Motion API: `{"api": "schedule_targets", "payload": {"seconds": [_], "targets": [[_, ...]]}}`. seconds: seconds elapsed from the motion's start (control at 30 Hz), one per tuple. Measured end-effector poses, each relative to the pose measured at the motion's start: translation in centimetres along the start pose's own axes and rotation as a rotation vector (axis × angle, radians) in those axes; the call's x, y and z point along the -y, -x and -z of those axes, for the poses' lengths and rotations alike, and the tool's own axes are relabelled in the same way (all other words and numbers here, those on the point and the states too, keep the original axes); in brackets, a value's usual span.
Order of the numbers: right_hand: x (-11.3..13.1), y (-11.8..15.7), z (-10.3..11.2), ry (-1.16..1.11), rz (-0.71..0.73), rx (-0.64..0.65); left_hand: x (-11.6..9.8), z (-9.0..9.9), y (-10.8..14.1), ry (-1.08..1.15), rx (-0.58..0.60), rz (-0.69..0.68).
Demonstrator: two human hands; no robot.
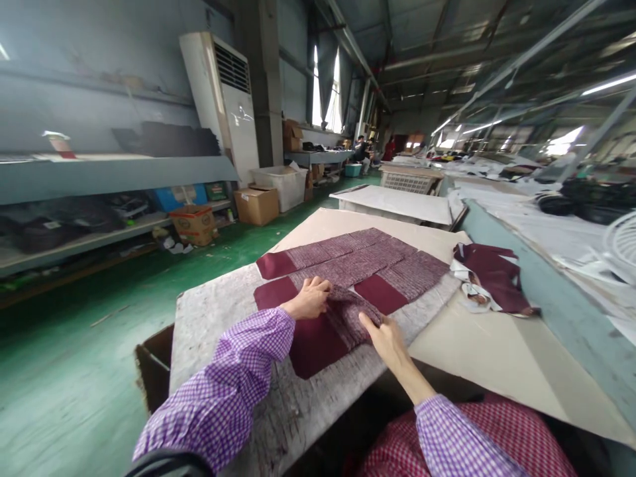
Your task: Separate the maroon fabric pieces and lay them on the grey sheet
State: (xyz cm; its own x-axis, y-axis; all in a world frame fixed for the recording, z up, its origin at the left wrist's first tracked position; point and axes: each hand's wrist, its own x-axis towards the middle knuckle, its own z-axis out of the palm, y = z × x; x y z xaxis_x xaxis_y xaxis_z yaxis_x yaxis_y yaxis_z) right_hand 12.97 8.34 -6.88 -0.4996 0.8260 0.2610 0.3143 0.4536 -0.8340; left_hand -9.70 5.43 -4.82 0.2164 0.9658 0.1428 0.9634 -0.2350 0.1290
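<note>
Maroon fabric panels (348, 264) with speckled, ribbed sections and plain maroon ends lie in overlapping rows on a grey, worn board (213, 305). Nearest to me is one fabric panel (318, 348), its speckled part lifted and curved between my hands. My left hand (311, 298) is closed on the panel's far edge, fingers curled over it. At the panel's right end, my right hand (387, 336) pinches the edge with the thumb on top. The fingers beneath the cloth are partly hidden.
Maroon scraps and white pieces (489, 278) lie on the right, beside a blue-green table edge (527, 258). Behind the board stands a white-topped table (397, 202). A cardboard box (256, 205) and a white bin (283, 187) stand on the green floor at left.
</note>
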Motion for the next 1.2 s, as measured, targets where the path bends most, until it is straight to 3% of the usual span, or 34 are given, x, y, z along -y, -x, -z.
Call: {"api": "schedule_targets", "payload": {"seconds": [0.13, 0.27, 0.47, 0.57, 0.8, 0.97, 1.1, 1.2], "targets": [[1.5, -0.3, -0.4, -0.163, -0.102, 0.007, 0.2, 0.1, 0.1, 0.053, -0.031, 0.051], [1.4, 0.0, -0.3, -0.166, -0.143, -0.030, 0.6, 0.0, 0.1, 0.076, -0.003, 0.030], [2.2, 1.2, 0.2, -0.130, -0.025, 0.026, 1.2, 0.2, 0.8, 0.134, -0.014, -0.127], [3.1, 1.7, 0.5, -0.141, 0.007, 0.025, 1.0, 1.5, 1.4, 0.125, -0.003, -0.153], [4.9, 2.8, 1.8, -0.155, 0.098, 0.041, -1.3, 6.7, 3.3, 0.259, 0.098, -0.195], [7.2, 3.0, 3.5, -0.188, 0.110, 0.063, -2.9, 9.4, 4.6, 0.291, 0.047, -0.159], [8.3, 2.4, 5.9, -0.301, 0.042, -0.022, -3.9, 10.8, 3.6, 0.336, -0.024, -0.112], [8.5, 1.7, 8.8, -0.400, 0.023, -0.080, -5.5, 11.1, 1.3, 0.481, 0.020, -0.149]]}}
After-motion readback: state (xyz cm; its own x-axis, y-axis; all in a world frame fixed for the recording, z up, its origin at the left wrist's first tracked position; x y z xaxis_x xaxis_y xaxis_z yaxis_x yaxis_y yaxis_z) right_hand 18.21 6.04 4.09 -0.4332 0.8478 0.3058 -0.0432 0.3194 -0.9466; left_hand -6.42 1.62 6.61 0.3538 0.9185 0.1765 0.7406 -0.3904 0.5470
